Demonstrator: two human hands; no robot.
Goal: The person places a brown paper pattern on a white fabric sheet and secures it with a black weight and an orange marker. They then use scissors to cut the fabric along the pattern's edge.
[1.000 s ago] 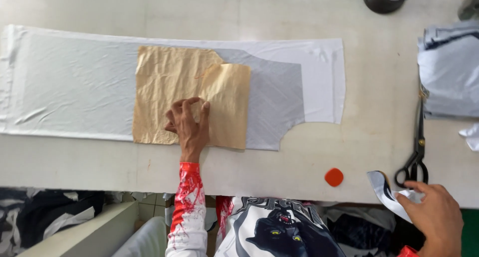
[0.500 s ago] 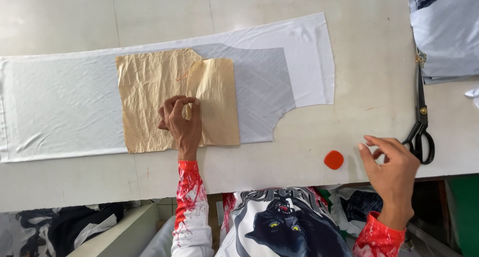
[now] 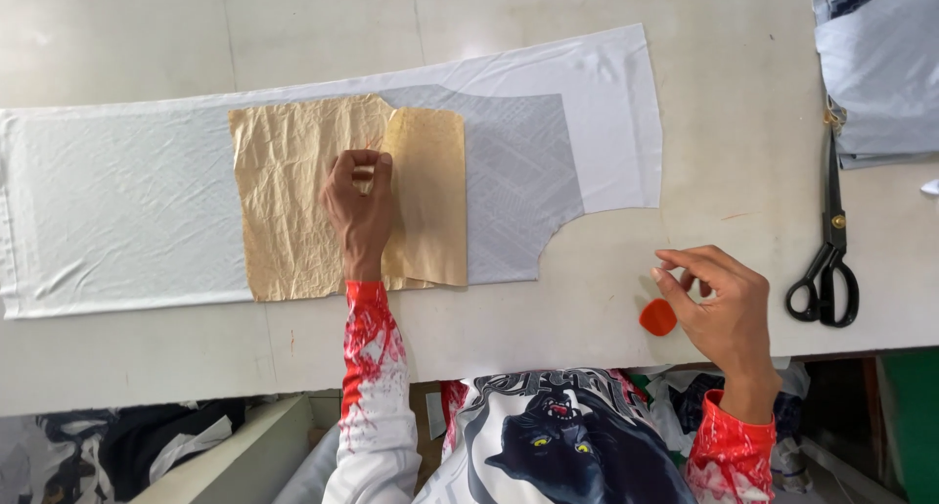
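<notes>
Pressing down with curled fingers, the left hand (image 3: pixel 360 206) has its grip on the crumpled brown paper (image 3: pixel 293 196), knuckles bent and fingertips tucked against the sheet rather than pinching it. That paper lies flat under the hand, on top of a long white cloth (image 3: pixel 117 210) spread across the desk (image 3: pixel 147 357). Just to the right of the grip, a smoother fold of the same paper overlaps the crumpled part, and past its edge shows a grey cut piece of fabric (image 3: pixel 518 191) with a curved notch at its lower corner.

Well off to the right, the right hand (image 3: pixel 719 303) hovers at the near edge of the desk, its grip loosely spread, thumb and forefinger close but holding nothing that I can see. Just beside those fingertips, on the side toward the left hand, an orange piece of chalk (image 3: pixel 658 316) sits on the bare desk; whether a finger touches it I cannot tell. Farther right of that hand lie black scissors (image 3: pixel 829 259), blades pointing away from the person, and beyond them, at the far corner, a folded stack of grey cloth (image 3: pixel 875 73). Both sleeves are red and white.
</notes>
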